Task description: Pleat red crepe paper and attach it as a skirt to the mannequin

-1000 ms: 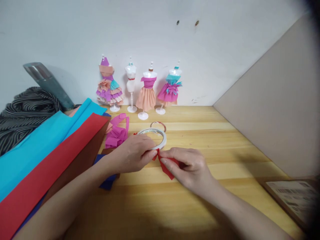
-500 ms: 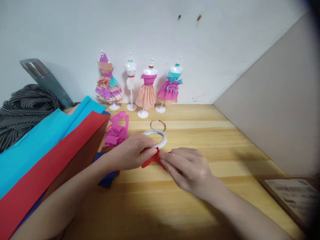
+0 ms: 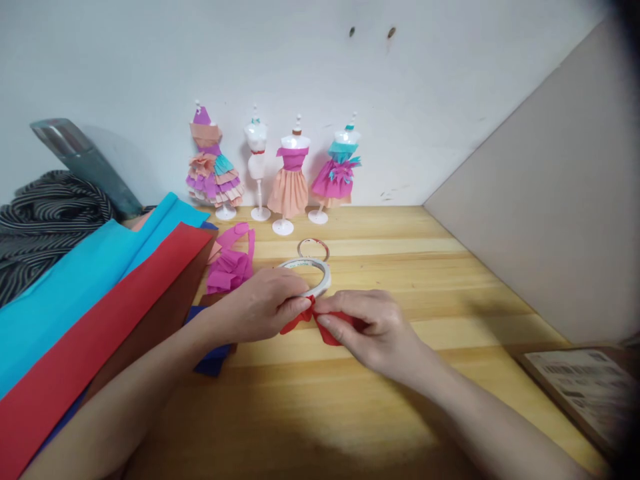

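While a red strip is pinched between the thumb and fingers of the right hand, its gathered part is gripped by the left hand, by which a white tape roll is also held, just beyond the strip. Over the wooden table, a thinner ring is seen behind the roll, crumpled pink paper is spread to the left, and four dress forms are lined up farther back.

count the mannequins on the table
4, left to right at the back: the ruffled one, the mostly bare one, the peach-skirted one, slightly nearer, and the magenta-skirted one. No others show.
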Demonstrator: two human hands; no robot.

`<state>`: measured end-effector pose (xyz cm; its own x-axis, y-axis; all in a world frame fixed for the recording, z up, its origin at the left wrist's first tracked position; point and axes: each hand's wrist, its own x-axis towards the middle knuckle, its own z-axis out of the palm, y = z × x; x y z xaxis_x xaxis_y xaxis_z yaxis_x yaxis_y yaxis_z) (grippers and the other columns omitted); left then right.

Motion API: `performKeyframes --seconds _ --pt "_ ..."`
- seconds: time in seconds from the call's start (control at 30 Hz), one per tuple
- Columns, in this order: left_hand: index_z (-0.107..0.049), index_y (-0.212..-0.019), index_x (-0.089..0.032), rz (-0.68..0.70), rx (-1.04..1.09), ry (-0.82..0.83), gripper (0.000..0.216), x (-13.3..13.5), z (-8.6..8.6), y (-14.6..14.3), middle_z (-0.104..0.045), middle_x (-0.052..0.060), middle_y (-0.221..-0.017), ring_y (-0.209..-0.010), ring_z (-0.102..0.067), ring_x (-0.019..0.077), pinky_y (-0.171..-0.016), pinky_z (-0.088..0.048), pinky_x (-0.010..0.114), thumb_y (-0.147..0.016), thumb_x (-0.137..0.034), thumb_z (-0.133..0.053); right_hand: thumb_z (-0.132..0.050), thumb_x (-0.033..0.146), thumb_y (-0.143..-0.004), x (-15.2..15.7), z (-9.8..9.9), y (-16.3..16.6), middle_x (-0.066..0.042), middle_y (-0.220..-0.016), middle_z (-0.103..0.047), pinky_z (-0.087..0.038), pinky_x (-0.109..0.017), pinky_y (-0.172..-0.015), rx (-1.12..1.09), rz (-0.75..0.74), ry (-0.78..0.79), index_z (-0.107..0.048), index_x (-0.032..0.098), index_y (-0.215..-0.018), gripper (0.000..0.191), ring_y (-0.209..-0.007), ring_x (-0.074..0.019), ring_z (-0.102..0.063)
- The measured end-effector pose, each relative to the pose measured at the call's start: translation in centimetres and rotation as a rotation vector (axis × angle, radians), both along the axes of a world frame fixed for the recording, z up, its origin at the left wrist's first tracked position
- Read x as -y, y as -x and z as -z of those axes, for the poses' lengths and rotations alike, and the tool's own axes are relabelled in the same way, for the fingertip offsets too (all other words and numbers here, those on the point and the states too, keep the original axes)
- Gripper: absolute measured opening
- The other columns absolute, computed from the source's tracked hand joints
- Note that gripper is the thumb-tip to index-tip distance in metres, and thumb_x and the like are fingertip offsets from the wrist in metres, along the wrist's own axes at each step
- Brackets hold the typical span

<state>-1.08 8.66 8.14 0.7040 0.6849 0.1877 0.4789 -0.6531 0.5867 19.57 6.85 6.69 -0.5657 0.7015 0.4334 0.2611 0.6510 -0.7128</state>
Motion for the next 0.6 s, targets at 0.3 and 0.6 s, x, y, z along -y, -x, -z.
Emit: performKeyframes --seconds 0.3,0.6 --pt "-0.043 -0.063 -0.017 -0.057 0.06 0.188 0.032 0.0 -0.8 0.3 -0.042 -0.003 -0.06 -0.058 -0.04 0.0103 -0.056 -0.03 0.024 -0.092 -0.027 -0.041 -0.059 0.039 -0.086 -0.8 -1.3 -1.1 -0.001 -0.057 -0.059 -0.037 -0.021 -0.044 0.062 0.056 0.357 -0.066 0.015 -0.073 0.028 -0.049 -0.0105 -0.048" --pt "-0.06 -0.069 -0.013 -0.1 0.25 0.748 0.032 -0.5 -0.4 0.9 -0.048 -0.002 -0.06 -0.057 -0.041 0.0098 -0.053 -0.03 0.023 -0.084 -0.04 -0.054 -0.061 0.038 -0.083 -1.6 -2.0 -2.4 -0.002 -0.065 -0.061 -0.04 -0.024 -0.049 0.226 0.061 0.326 -0.067 0.014 -0.08 0.024 -0.054 -0.0127 -0.05"
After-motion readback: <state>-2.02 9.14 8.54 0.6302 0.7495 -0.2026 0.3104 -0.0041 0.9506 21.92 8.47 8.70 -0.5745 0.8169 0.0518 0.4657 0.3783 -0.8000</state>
